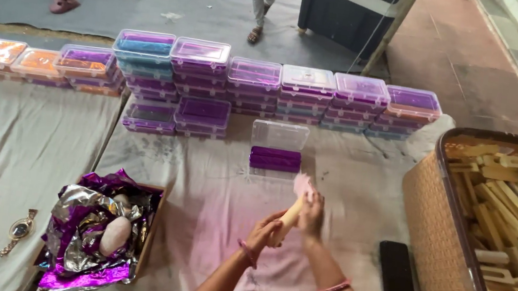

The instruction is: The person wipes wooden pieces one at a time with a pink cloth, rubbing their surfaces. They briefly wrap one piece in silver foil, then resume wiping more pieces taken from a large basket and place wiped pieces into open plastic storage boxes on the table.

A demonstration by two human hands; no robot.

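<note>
My left hand (263, 231) and my right hand (312, 214) both grip a pale tan stick (289, 218) over the cloth-covered table (215, 179). The stick tilts up and away from me, and its top end carries a blurred pink tip (301, 185). Just beyond it lies an open clear plastic box (277, 149) with a purple filling in its front half. A pink bangle sits on each of my wrists.
Stacks of clear-lidded purple, blue and orange boxes (253, 85) line the table's far edge. A woven basket (424, 225) of tan sticks stands at right, a black phone (397, 272) beside it. At left a box of purple foil (97, 231) holds pale lumps; a wristwatch (19, 230) lies nearby. A person's legs (261, 1) stand beyond.
</note>
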